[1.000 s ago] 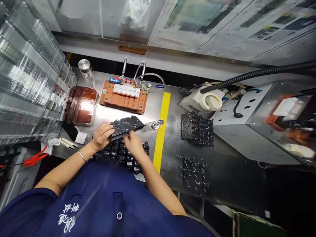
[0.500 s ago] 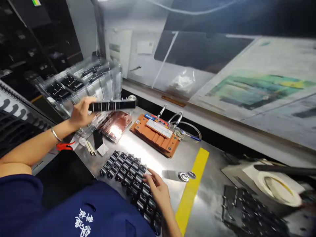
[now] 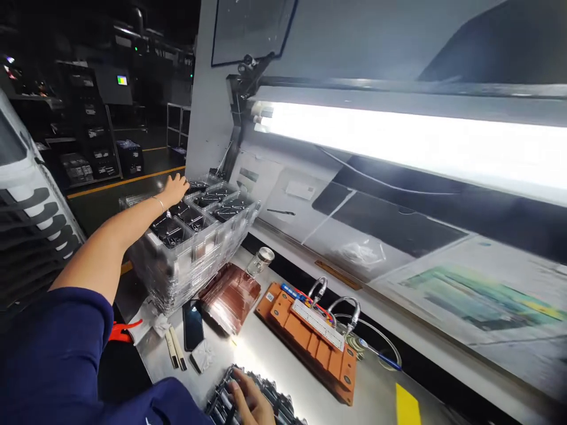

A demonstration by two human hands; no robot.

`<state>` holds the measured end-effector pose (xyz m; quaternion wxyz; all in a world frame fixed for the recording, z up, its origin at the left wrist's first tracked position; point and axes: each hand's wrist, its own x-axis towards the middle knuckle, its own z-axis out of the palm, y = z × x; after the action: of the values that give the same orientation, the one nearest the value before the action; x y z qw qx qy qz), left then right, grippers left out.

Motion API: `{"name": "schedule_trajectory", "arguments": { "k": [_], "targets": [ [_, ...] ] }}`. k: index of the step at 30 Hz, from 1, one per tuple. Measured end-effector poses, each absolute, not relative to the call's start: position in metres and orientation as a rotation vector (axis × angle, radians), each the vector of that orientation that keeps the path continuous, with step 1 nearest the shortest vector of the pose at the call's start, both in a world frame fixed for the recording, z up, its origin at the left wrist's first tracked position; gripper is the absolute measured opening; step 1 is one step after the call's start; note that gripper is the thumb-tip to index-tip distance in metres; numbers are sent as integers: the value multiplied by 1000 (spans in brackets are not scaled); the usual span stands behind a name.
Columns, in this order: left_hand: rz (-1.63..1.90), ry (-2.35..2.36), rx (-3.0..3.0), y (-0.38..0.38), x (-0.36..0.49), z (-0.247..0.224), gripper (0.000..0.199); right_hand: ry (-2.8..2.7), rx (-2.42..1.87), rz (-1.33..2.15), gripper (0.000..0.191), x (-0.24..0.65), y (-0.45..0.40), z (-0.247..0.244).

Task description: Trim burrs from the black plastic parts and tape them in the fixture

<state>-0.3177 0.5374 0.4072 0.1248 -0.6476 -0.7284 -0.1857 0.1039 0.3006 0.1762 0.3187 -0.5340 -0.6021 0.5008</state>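
My left hand (image 3: 176, 190) reaches over the stack of clear plastic trays (image 3: 195, 265), whose compartments hold black parts (image 3: 190, 216). It is at the back of the top tray, fingers bent downward; whatever they hold is hidden. Near the bottom edge, my right hand (image 3: 251, 401) rests over the rows of black parts (image 3: 274, 396) on the metal table, fingers partly spread and touching or just above them.
An orange fixture (image 3: 310, 348) with hoses stands right of a reddish-brown packet (image 3: 233, 298). A glass jar (image 3: 261, 260), a phone (image 3: 194, 324), tweezers (image 3: 176, 348) and red-handled pliers (image 3: 124, 332) lie around. A bright lamp (image 3: 398, 141) hangs above.
The view has turned up and left. My left hand has moved from holding a long black strip in front of the trays to the back of the top tray. The strip is no longer visible.
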Motion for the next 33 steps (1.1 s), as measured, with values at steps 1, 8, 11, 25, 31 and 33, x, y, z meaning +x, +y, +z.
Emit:
{"name": "schedule_trajectory", "arguments": {
  "k": [1,8,11,25,31,33],
  "targets": [
    [-524,-2106,-1939,529,-318,406,19,-1706,-1346,1285,55,89,309,188],
    [-1237,-1739,-1865,382,-274,329,43,-2043,-706,461,21,-33,378,306],
    [-1639,-1686,-1561,343,-242,253,66,-2283,-336,211,30,-95,407,340],
    [-1510,-1760,-1676,346,-224,195,88,-2383,-241,149,32,-154,465,398],
    [-2191,-2104,-1696,302,-239,273,61,-2125,-152,20,24,-165,467,445],
    [-2816,-2111,-1401,287,-242,311,68,-2175,-3,-13,21,-166,437,436]
  ]
}}
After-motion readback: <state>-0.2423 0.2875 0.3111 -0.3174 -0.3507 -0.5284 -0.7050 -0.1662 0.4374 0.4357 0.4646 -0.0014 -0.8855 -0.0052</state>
